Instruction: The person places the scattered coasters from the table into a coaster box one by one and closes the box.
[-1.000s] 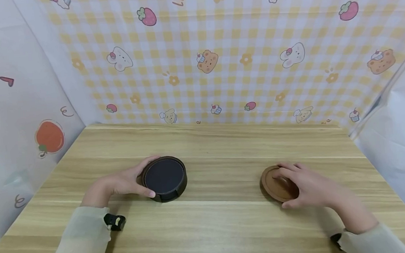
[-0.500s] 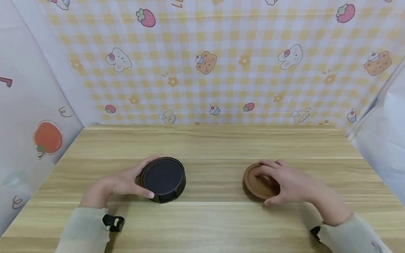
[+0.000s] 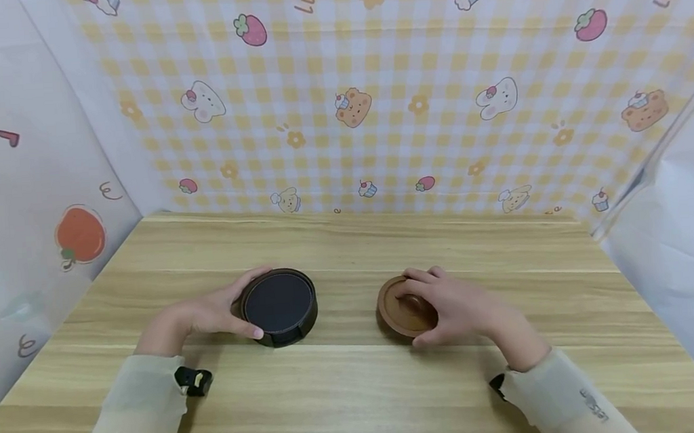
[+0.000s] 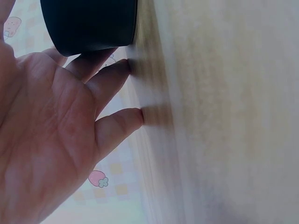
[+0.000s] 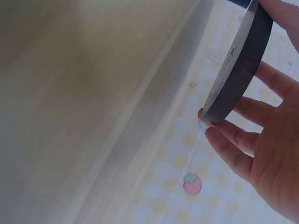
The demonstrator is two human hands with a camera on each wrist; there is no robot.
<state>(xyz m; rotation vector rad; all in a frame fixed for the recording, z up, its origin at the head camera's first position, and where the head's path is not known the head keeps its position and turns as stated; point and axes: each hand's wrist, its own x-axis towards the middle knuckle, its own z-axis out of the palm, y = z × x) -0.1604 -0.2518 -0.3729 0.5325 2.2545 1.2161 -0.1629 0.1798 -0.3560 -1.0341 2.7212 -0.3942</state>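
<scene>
A round black coaster holder (image 3: 308,323) with a dark stitched coaster (image 3: 280,302) on top stands on the table. My left hand (image 3: 208,312) grips its left side, thumb at the front and fingers behind. In the left wrist view the last fingers (image 4: 119,122) reach down to the tabletop beside the holder. To the right, my right hand (image 3: 459,308) holds a round brown wooden lid (image 3: 393,308) by its rim, a fingertip near the knob-like middle. From the right wrist, the lid (image 5: 243,70) shows its thick dark edge and pale worn underside, raised off the table.
The wood-grain table (image 3: 350,406) ends at a yellow checked cloth (image 3: 311,76) hung behind it. White sheets close off the left side (image 3: 9,202) and the right side (image 3: 683,217). Black straps sit at both wrists.
My right hand has carried the brown lid leftward, closer to the coaster holder. The left hand and the holder have stayed in place.
</scene>
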